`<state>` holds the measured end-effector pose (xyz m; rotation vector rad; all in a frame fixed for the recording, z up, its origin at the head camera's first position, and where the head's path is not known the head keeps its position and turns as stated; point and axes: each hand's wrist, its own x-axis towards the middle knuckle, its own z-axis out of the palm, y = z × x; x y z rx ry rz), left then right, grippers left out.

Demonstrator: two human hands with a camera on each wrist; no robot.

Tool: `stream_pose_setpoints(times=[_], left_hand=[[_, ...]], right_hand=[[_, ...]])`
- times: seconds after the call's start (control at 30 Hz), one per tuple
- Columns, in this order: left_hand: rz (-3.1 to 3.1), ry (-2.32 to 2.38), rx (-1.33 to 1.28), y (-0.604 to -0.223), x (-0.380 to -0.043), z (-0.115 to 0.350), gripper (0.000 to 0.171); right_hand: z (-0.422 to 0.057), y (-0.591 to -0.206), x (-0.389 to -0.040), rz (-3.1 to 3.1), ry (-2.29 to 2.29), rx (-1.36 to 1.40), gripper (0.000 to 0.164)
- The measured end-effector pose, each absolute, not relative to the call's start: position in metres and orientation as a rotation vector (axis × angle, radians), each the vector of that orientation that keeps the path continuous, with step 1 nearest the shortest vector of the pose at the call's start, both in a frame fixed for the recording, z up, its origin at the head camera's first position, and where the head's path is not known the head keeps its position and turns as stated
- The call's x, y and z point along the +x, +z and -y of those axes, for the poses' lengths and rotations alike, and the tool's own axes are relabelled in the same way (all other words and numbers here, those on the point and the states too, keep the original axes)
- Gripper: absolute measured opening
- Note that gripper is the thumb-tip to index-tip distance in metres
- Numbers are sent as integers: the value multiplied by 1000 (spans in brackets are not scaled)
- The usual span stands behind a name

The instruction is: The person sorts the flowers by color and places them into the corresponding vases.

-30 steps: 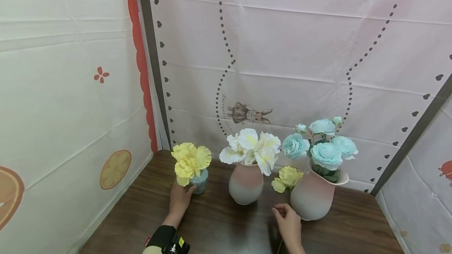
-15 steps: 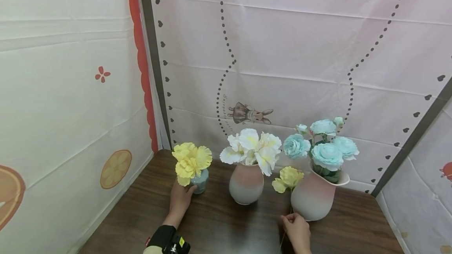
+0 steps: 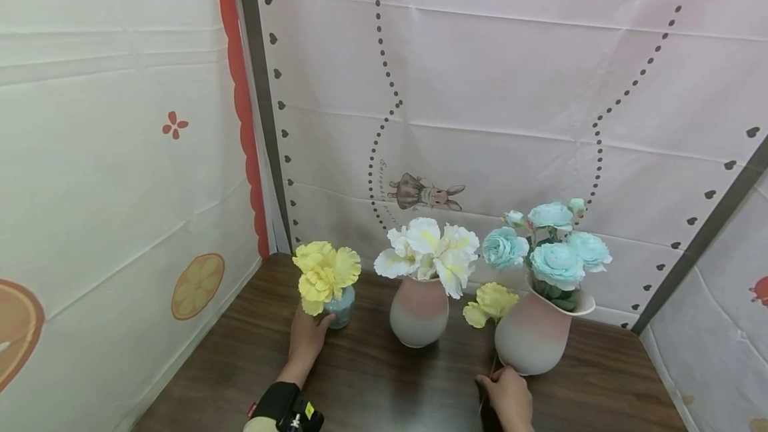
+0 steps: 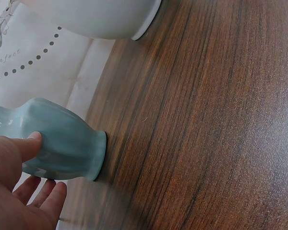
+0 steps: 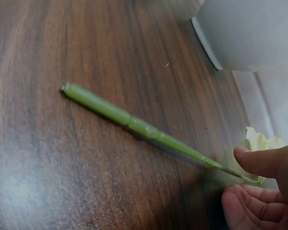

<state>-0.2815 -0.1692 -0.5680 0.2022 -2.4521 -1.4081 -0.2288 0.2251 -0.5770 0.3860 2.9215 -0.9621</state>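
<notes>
My left hand (image 3: 309, 335) holds a small blue-green vase (image 4: 62, 139), with the thumb on its near side and the fingers below it in the left wrist view. Yellow flowers (image 3: 324, 275) fill that vase. At the right, a single yellow flower (image 3: 492, 302) lies on the table beside the larger pink-and-grey vase (image 3: 534, 335), its green stem (image 5: 134, 124) pointing toward me. My right hand (image 3: 509, 399) is at this stem, thumb and fingers on either side of it with a gap between their tips (image 5: 242, 158).
A pink-and-grey vase (image 3: 419, 315) with white flowers (image 3: 429, 252) stands in the middle of the dark wooden table (image 3: 384, 392). Light blue flowers (image 3: 555, 262) rise from the larger vase. Printed cloth walls (image 3: 498, 85) close off the back and sides.
My right hand has moved right and slightly toward me, along to the flower's stem. My left hand and the vases have stayed in place.
</notes>
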Motion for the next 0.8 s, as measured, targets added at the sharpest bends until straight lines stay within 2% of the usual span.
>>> stream_pose_setpoints(times=[0.1, 0.27, 0.57, 0.8], left_hand=[[2454, -1397, 206, -568, -282, 169, 73], [2457, -1384, 199, -568, -283, 170, 73], [2444, -1413, 188, -568, -283, 170, 74], [2442, -1409, 187, -567, -283, 169, 74]], right_hand=[[-223, -576, -230, -2914, -947, 369, 37], [-220, -575, -232, -2824, -1068, 394, 21], [-218, -584, -234, -2596, -1592, 482, 10], [-214, -583, -233, -2389, -1914, 485, 11]])
